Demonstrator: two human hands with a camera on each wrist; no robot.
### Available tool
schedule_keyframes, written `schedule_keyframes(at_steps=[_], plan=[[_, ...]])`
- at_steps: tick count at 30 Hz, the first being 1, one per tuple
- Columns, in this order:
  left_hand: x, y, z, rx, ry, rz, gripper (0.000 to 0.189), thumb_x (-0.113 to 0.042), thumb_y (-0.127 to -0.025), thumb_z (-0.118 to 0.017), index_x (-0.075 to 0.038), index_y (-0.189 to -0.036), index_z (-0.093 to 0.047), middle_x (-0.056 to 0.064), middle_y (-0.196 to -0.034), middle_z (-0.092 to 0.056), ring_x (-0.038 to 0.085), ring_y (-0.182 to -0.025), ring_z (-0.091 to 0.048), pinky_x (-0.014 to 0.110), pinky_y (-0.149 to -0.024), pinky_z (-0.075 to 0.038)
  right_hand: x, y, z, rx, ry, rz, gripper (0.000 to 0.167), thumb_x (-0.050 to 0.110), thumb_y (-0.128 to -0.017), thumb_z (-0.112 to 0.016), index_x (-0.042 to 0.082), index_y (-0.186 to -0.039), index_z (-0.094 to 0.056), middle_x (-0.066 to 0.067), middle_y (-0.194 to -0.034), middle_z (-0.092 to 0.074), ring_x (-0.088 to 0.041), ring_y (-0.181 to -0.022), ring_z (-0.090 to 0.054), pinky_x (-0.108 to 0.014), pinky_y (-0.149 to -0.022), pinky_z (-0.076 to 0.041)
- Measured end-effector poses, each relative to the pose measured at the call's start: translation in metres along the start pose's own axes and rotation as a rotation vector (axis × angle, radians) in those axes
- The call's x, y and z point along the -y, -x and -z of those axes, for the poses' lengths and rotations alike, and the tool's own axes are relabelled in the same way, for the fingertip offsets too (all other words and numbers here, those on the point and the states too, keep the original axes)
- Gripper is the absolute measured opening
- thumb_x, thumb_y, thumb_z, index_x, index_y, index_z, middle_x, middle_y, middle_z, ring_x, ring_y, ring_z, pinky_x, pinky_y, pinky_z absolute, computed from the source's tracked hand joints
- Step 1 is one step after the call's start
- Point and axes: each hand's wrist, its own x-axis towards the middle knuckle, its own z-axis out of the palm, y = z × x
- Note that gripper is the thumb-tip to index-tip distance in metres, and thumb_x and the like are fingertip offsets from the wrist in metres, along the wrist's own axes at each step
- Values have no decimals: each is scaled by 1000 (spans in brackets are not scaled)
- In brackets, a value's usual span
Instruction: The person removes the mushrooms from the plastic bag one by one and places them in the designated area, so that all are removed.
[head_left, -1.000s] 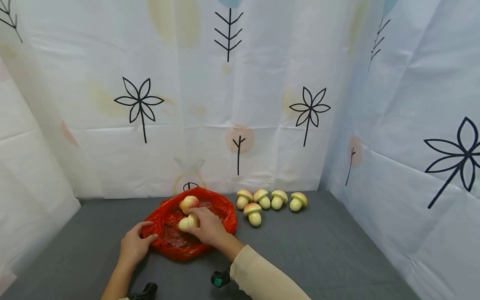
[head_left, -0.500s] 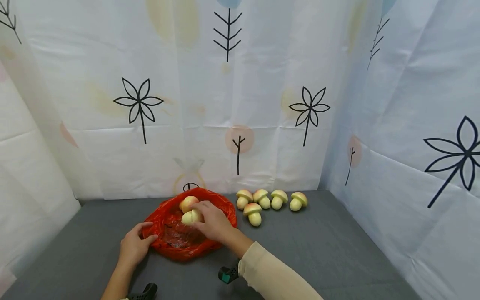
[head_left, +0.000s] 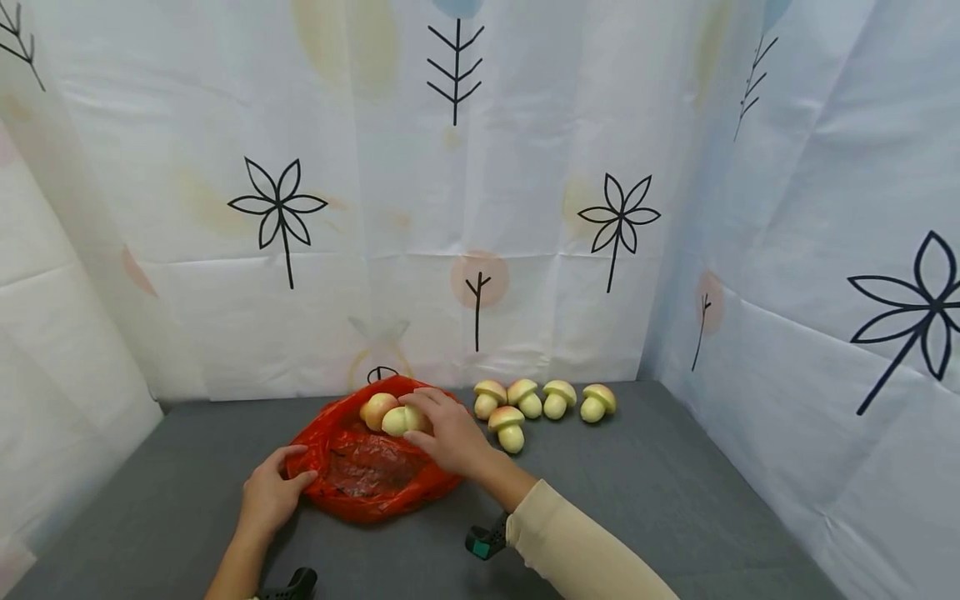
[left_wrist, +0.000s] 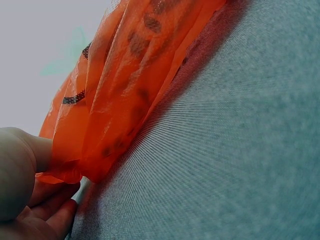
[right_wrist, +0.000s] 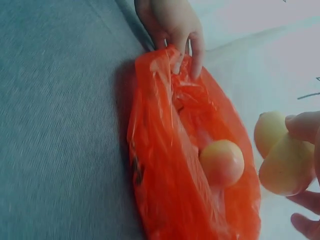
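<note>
An orange-red plastic bag (head_left: 367,475) lies with its mouth spread wide. My left hand (head_left: 270,493) pinches the bag's left rim; in the left wrist view the thumb (left_wrist: 42,154) presses the film against the fingers below. Over the bag's right side, my right hand (head_left: 457,437) grips a pale yellow mushroom (head_left: 396,422) between thumb and fingers. The right wrist view shows this mushroom (right_wrist: 284,167) raised clear of the bag. Another mushroom (head_left: 377,410), yellow with a reddish blush, sits inside the bag towards the back. Its lower part is hidden.
To the bag's right, several similar mushrooms (head_left: 555,400) stand in a row at the back of the grey tabletop (head_left: 637,492), with one mushroom (head_left: 507,429) in front of them. White printed curtains (head_left: 420,317) enclose the table's back and sides.
My right hand has lifted the mushroom from low in the bag and drawn it back and to the right. The left hand stays on the rim.
</note>
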Motion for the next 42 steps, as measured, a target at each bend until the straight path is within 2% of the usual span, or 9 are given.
schedule_keyframes(at_steps=[6,11,14,16,20,27,33,37,42], plan=[[-1,0,-1,-6,0,-3,47,-17,-89,-69,0,-130,-54,34,-132,-49,51,-117,-45,64,-92,-36,-14,12,9,-83,-26,27,49,24,-91,-70,15,-137,-54,-11,-142,-49,-25,-127,-49,-41,-99,-43],[-2,1,-1,-7,-3,0,47,-17,-89,-69,0,-130,-53,35,-132,-49,51,-117,-45,64,-93,-36,-28,23,14,-170,-17,86,50,20,-88,-73,12,-134,-56,-12,-138,-51,-25,-122,-53,-38,-94,-48],[-2,1,-1,-11,-6,-1,47,-16,-89,-69,0,-130,-53,35,-131,-49,51,-116,-45,64,-92,-36,-34,28,18,-218,-3,121,50,19,-87,-75,11,-133,-57,-12,-137,-52,-25,-116,-56,-36,-88,-50],[-2,1,-1,-12,-6,-1,46,-16,-89,-69,0,-130,-54,35,-131,-50,51,-117,-45,64,-92,-36,-37,32,22,-242,-4,139,50,17,-86,-76,10,-132,-58,-13,-137,-52,-23,-106,-60,-34,-81,-52],[-2,2,-1,-7,0,4,47,-15,-89,-69,0,-130,-53,35,-131,-50,50,-116,-46,63,-92,-37,-42,39,28,-268,-7,138,51,15,-84,-77,10,-131,-58,-11,-138,-52,-18,-94,-60,-32,-73,-50],[-1,2,-1,-4,4,11,47,-16,-89,-69,0,-131,-53,34,-130,-51,48,-115,-47,62,-92,-37,-53,52,32,-306,-36,133,51,12,-81,-79,7,-128,-60,-13,-136,-53,-27,-121,-53,-42,-85,-50],[-2,2,-1,-1,5,8,47,-16,-89,-69,-1,-131,-53,34,-130,-51,49,-115,-47,62,-91,-38,-60,68,34,-343,-71,122,54,10,-77,-82,5,-126,-60,-14,-134,-55,-32,-124,-51,-46,-93,-47],[-2,1,-1,-3,5,3,47,-16,-89,-69,0,-130,-53,34,-130,-51,49,-115,-47,62,-91,-38,-63,76,37,-354,-106,76,58,9,-75,-83,6,-128,-59,-13,-135,-55,-32,-126,-50,-48,-96,-45],[-2,1,0,-3,-1,4,47,-16,-89,-69,0,-130,-53,34,-131,-50,49,-116,-47,62,-90,-38,-67,85,42,-360,-90,46,60,9,-73,-84,6,-128,-59,-16,-133,-56,-31,-123,-51,-50,-93,-46]])
